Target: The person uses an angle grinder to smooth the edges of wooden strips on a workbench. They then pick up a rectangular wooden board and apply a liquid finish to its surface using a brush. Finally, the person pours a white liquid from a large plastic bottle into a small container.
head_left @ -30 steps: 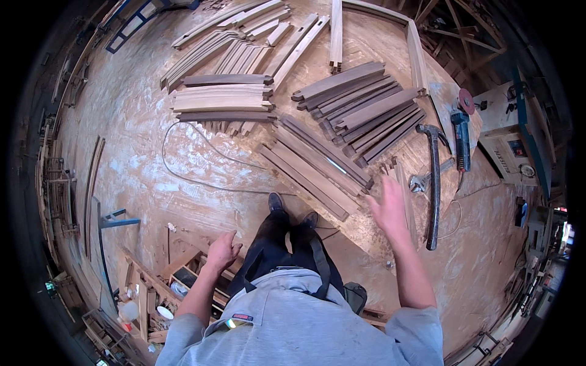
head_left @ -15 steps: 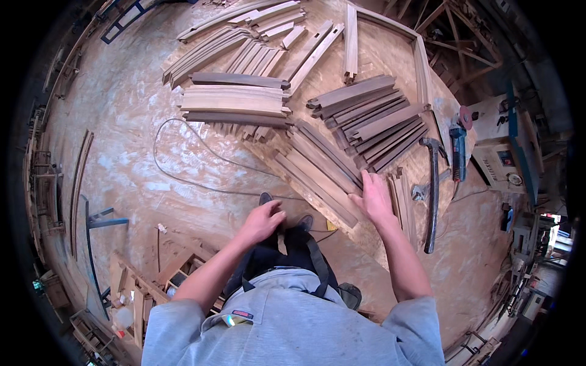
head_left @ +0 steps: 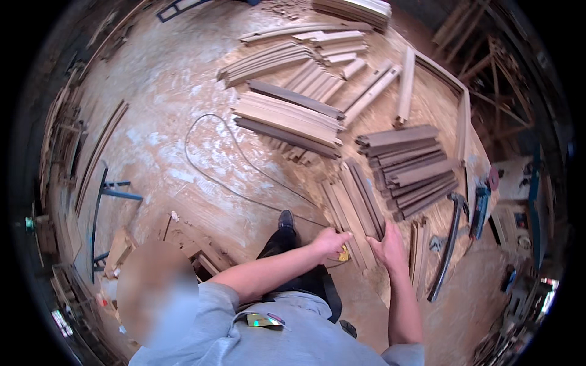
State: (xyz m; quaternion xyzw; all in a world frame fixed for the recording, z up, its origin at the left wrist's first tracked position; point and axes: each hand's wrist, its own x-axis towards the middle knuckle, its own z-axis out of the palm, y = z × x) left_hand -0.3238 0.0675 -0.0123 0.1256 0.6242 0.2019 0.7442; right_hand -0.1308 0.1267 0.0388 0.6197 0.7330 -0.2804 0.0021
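Observation:
A bundle of long wooden strips (head_left: 348, 201), pale and dark, lies diagonally on a worktop in front of me. My right hand (head_left: 387, 244) is closed on the near part of this bundle, at its darker strips. My left hand (head_left: 331, 241) reaches to the bundle's left edge, fingers curled; what they hold is hidden. A small yellow object (head_left: 343, 255) lies just below it. A short group of upright-lying pale strips (head_left: 419, 256) is right of my right hand, beside a hammer (head_left: 445, 250).
Sorted piles of pale strips (head_left: 268, 61) and dark strips (head_left: 412, 171) cover the worktop (head_left: 384, 287). An angle grinder (head_left: 479, 213) with a pink disc lies at the right. A looped cable (head_left: 207, 171) runs over the dusty floor (head_left: 152, 152). A blue metal frame (head_left: 119, 191) stands at the left.
My left hand has moved up and rightward to the bundle. My right hand has closed on the strips. The view has shifted, so the piles appear lower and farther right.

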